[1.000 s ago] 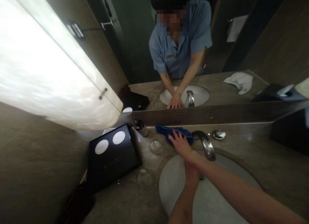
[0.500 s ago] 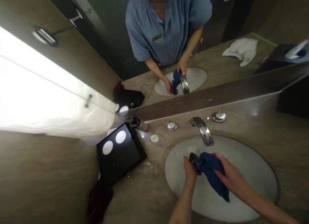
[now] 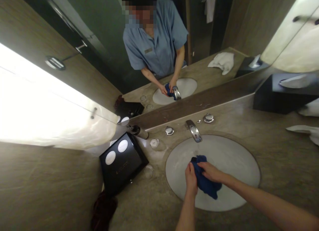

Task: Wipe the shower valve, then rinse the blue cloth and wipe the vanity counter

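Over the white oval sink [image 3: 234,161], both my hands are closed around a bunched blue cloth [image 3: 208,186]. My left hand [image 3: 191,177] grips a small black object [image 3: 193,159] whose end peeks out above the fingers. Most of that object is covered by the cloth, so its kind does not show. My right hand [image 3: 211,172] presses the cloth against it from the right. The cloth's loose end droops toward the basin. Just beyond my hands is the chrome faucet [image 3: 194,131]. The mirror reflects the same hold.
On the left stand a black box [image 3: 122,168] with two white discs, a pump bottle [image 3: 139,132] and two glasses, one being this glass [image 3: 149,171]. Two chrome knobs flank the faucet, including the right knob [image 3: 208,118]. A black tissue box [image 3: 281,94] and white cloth [image 3: 309,129] lie right.
My right hand has brought the blue cloth over the black object and closer to my left hand. The view has shifted, showing more of the counter's right side.
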The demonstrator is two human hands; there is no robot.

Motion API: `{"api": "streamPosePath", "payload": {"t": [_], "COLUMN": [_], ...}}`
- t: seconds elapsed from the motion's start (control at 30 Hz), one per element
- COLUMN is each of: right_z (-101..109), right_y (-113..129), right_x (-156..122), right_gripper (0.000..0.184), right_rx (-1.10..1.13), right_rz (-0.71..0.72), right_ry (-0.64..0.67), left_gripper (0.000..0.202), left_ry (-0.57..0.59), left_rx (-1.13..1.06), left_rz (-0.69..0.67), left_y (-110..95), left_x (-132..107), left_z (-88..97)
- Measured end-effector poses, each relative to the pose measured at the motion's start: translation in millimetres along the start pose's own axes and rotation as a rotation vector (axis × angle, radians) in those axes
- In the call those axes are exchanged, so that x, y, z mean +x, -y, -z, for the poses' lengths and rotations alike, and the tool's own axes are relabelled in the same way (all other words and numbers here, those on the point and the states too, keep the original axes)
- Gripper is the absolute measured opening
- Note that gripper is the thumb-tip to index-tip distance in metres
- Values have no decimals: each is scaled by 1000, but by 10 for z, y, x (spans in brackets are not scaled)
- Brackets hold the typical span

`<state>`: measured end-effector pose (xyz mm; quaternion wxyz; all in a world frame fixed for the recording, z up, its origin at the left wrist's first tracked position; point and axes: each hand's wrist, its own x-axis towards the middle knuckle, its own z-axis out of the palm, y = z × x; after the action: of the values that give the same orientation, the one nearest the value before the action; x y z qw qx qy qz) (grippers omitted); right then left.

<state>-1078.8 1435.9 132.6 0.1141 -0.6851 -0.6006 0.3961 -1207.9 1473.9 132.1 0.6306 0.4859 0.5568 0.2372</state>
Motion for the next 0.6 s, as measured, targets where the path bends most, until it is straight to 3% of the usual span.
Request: {"api": "streamPosePath", "payload": {"t": [0.07,0.13,0.23,0.27,0.33,0.4,0.5,0.6], "right_z": [76,152,194,170,70,-39,-61,59], "right_y": [-121,-284,-558,-648,-819,-968,-1103,-1051], "right_x": [-137,-274,-438,-479,-535,-544,-470,-378], "right_gripper": [42,50,65,67,76,73,68,53], "right_rx": [-40,-85,-158,-192,-286,-323,-162,44], "right_rz": [11,-52,-224,-279,-311,-231,-195,-238], "right_ry": [94,85,-134,-195,-222,-157,-200,-255], "left_gripper": [43,52,74,76,78,80,77,63], "left_ry": [44,53,74,96,102,10,-166,-238], "left_rx": [215,515,865,914,919,860,683,486], "left_rz": [-144,-352,-677,-727,-655,-442,-239,-144], "left_y": [-11,1,97,149,260,352,421,429], "left_x": [-1,-39,-135,-159,-164,-94,125,337], "left_z": [44,135,319,364,384,299,49,-199]}}
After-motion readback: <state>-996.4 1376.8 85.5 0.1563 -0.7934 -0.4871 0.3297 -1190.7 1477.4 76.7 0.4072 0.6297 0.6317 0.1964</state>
